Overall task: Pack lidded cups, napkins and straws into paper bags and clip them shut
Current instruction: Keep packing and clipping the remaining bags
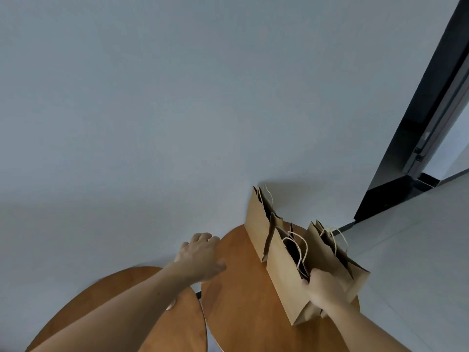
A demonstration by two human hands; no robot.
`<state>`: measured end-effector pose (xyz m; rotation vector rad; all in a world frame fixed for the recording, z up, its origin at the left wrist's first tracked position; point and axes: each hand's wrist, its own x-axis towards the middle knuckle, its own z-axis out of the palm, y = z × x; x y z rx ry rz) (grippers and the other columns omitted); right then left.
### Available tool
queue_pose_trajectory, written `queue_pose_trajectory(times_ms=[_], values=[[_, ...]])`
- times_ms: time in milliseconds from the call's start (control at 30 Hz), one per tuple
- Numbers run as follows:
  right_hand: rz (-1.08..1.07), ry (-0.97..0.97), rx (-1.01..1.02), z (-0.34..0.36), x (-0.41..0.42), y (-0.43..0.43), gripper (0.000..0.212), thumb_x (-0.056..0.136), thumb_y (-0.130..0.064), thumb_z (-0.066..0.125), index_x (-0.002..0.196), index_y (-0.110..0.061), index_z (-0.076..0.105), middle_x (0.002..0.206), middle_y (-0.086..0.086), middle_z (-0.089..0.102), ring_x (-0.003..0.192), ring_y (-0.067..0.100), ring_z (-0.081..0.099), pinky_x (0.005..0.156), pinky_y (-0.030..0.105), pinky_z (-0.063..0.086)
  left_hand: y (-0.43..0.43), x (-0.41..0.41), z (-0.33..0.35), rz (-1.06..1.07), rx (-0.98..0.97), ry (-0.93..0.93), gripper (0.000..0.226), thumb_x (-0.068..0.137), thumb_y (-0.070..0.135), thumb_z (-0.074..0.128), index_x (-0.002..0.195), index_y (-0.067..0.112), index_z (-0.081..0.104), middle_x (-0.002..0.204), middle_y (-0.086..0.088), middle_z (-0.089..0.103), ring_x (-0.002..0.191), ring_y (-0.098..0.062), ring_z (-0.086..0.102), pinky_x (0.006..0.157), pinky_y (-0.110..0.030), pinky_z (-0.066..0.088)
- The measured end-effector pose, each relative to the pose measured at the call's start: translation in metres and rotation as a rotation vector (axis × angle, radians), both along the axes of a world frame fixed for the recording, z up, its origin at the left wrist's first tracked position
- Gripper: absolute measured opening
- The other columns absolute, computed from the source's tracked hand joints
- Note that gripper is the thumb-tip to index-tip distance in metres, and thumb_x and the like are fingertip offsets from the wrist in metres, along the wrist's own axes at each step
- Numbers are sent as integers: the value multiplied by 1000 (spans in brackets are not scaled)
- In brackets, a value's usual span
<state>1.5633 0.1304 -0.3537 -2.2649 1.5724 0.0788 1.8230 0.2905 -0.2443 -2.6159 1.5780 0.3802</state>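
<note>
Three brown paper bags stand close together on the round wooden table (241,288) to the right, all upright with their mouths open and their twine handles loose. The back bag (256,224) stands at the far rim, near the grey wall (152,97). The middle bag (284,275) is in front of it, and the third bag (327,252) is just beside the middle one on its right, the two touching along their sides.

The right hand (322,288) grips the top edge of the middle bag at its near end. The thumb lies at the mouth and the fingers curl down the side that faces the third bag. The bag's body extends away from the grip toward the far side of the table, and its base rests on the wood.

The left hand (200,255) reaches over the far left rim of the same table, well apart from the bags. Its fingers bend down past the edge, and I cannot tell whether they hold anything.

A second round table (121,288) sits under the left forearm. A dark door frame (418,123) runs up the right side.
</note>
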Motion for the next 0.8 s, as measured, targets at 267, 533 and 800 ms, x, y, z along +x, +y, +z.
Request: queue_pose_trajectory(times_ms=[267, 533, 800], values=[[129, 161, -125, 1, 22, 8, 33, 99, -26, 48, 66, -28, 44, 64, -11, 53, 54, 2, 48, 44, 20, 27, 33, 12, -1, 60, 45, 16, 68, 93, 51, 46, 152, 21, 29, 158, -1, 28, 147, -21, 22, 116, -43, 29], [190, 184, -246, 41, 50, 26, 36, 95, -30, 48, 60, -25, 42, 58, -9, 49, 48, 6, 44, 42, 23, 27, 57, 25, 4, 66, -1, 54, 66, 93, 50, 49, 150, 19, 34, 155, -2, 33, 144, -22, 26, 112, -43, 31], [335, 128, -406, 93, 121, 104, 23, 93, -33, 48, 75, -21, 53, 62, -5, 47, 60, 19, 51, 48, 25, 32, 119, 67, 14, 97, -80, 119, 64, 94, 49, 50, 149, 19, 36, 152, -3, 39, 139, -25, 34, 109, -43, 36]])
